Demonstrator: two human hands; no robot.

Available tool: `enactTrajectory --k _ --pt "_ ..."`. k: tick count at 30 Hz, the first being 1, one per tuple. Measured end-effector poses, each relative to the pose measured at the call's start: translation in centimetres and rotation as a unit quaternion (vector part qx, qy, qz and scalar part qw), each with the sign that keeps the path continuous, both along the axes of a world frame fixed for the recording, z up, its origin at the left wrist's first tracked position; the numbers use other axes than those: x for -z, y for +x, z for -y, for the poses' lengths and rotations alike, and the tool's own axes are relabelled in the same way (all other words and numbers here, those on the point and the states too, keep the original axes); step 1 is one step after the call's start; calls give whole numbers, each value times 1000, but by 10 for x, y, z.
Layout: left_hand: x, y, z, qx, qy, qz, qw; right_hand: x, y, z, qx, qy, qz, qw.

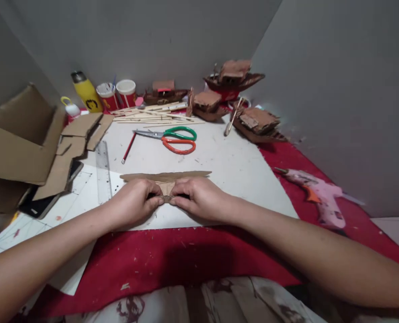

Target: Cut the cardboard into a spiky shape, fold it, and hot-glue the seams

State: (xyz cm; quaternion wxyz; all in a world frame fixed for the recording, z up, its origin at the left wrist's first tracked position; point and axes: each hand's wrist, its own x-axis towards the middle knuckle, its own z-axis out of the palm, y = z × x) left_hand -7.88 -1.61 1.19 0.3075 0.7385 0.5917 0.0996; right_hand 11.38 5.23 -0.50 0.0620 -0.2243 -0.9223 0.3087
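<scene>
A brown cardboard piece (167, 176) lies across the white board, its long far edge standing up like a folded strip. My left hand (140, 197) pinches its near edge between thumb and fingers. Close beside it, my right hand (192, 194) grips the same edge in a like pinch, the two thumbs almost meeting. Both hands cover much of the cardboard. Beyond it lie scissors (177, 140) with one green and one orange handle, and a red pencil (128, 148) touching or close to the blade tips.
Thin wooden sticks (152, 114) lie at the back, near model boats (235, 80). A pink glue gun (317, 193) rests on the red cloth (287, 161) at right. At left are a clear ruler (103, 172), cardboard scraps (75, 146), an open box (18, 148) and a yellow bottle (87, 92).
</scene>
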Motion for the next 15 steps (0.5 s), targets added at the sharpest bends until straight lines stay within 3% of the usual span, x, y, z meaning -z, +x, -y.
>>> enactTrajectory --k 6,15 --pt "-2 -4 -3 -3 0 -12 1000 1 -1 5 16 39 -1 999" --pt "-6 -21 31 -21 96 -43 994 -5 0 4 8 51 -23 998"
